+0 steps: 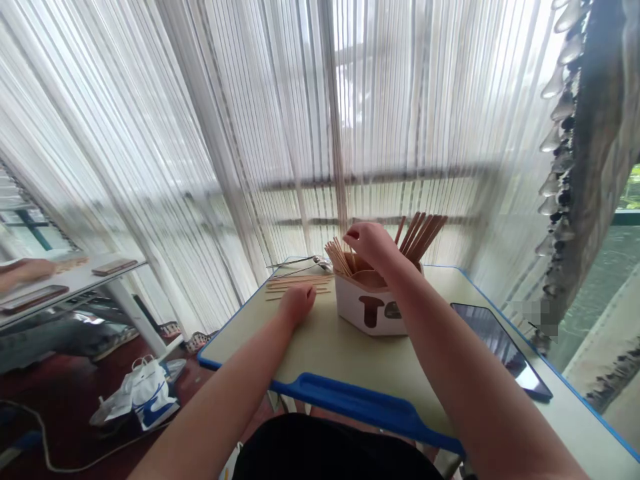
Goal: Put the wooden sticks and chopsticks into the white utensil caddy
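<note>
My left hand (298, 303) rests on the tabletop, fingers curled closed, beside a row of thin wooden sticks (295, 283). Whether anything is inside that fist is hidden. Above a white cardboard box (353, 307) with brown cut-out-like markings, my right hand (369, 241) has its fingertips pinched together; what they hold, if anything, I cannot make out. Pale thin sticks (336, 257) lean in the box's left side, just beside the right fingertips. Thicker brown sticks (425, 233) stand in its right side, behind my right wrist.
Scissors or tongs-like metal tools (320, 261) lie at the table's back left. A dark tablet (500, 347) lies on the right. The table (240, 340) has blue edging. Another person's hand (30, 272) is at a white table (100, 283) on the left; bags (147, 390) sit on the floor.
</note>
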Available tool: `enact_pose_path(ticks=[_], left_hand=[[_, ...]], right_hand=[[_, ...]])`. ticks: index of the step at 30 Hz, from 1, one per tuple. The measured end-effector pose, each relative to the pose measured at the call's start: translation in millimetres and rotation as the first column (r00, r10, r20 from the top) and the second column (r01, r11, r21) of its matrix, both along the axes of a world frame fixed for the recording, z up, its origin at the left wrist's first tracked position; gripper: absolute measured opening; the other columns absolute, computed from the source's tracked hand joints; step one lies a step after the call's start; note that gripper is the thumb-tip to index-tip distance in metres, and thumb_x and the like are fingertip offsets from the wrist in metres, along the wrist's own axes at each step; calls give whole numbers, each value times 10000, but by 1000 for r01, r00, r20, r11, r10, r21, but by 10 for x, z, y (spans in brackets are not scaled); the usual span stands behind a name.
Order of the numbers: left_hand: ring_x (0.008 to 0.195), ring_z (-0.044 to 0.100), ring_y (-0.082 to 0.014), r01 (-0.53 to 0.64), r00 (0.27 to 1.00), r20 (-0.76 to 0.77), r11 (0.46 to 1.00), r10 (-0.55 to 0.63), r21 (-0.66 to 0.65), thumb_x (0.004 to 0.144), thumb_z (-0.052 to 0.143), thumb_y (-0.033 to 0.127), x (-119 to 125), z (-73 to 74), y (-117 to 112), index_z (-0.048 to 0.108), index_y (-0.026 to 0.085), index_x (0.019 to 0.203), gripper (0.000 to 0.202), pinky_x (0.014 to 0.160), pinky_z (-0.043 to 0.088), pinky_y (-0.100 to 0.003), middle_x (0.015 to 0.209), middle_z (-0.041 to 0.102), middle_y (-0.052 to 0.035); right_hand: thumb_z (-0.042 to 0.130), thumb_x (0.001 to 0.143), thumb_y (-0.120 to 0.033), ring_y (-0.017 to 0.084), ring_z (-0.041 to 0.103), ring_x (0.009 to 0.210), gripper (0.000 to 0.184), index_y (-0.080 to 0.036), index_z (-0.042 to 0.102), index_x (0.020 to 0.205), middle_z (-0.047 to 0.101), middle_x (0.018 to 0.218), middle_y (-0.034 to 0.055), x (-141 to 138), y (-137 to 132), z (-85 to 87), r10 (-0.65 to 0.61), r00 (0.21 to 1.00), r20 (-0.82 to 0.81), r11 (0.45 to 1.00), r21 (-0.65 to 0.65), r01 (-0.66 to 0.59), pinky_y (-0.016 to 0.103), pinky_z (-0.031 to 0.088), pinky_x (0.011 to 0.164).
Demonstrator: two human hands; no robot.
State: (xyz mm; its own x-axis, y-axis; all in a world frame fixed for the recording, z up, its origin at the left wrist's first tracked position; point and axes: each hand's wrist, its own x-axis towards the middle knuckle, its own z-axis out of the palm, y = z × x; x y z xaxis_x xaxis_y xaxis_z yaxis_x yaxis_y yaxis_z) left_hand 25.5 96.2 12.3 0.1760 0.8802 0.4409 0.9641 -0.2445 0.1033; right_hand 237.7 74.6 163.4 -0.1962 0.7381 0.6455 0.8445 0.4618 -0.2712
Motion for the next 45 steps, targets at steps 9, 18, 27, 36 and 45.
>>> enact_pose_path(ticks=[9,18,27,36,45], left_hand=[[758,583,-175,53,992,116,998,-55,19,937,233,391,-1,15,-38,624,176,811,464,704,389,-288,811,655,-89],[1003,530,-239,-158,987,-43,987,157,-34,831,472,351,-73,-61,70,657,183,949,276,839,403,-353,1044,606,-100],[1018,544,-246,-159,985,-69,987,158,-14,880,432,321,-52,-42,63,630,194,973,253,825,404,-371,1058,616,-104],[896,586,-175,-90,981,183,989,67,121,896,366,196,-38,-62,110,545,143,951,195,789,443,-283,976,617,-103],[913,597,-174,-134,951,298,976,77,174,941,287,273,-48,-20,44,504,186,1102,284,778,447,-272,1020,624,-90]], right_hand=[[561,759,-330,152,570,662,201,-200,715,772,682,751,43,13,-35,43,-2,999,-37,999,-49,0,258,377,574],[528,771,-369,174,582,674,261,-185,712,792,681,766,69,-20,-117,89,-64,995,82,995,-77,70,265,379,567],[543,757,-412,150,577,621,298,-172,710,814,670,696,58,109,-252,232,-8,996,-87,989,-145,-5,255,391,563],[542,754,-439,117,541,535,317,-167,701,793,659,663,56,29,-421,297,69,987,-144,969,-225,-101,244,363,503],[535,763,-446,113,515,510,331,-164,704,798,637,618,48,14,-505,331,43,992,-115,975,-213,-67,249,346,491]])
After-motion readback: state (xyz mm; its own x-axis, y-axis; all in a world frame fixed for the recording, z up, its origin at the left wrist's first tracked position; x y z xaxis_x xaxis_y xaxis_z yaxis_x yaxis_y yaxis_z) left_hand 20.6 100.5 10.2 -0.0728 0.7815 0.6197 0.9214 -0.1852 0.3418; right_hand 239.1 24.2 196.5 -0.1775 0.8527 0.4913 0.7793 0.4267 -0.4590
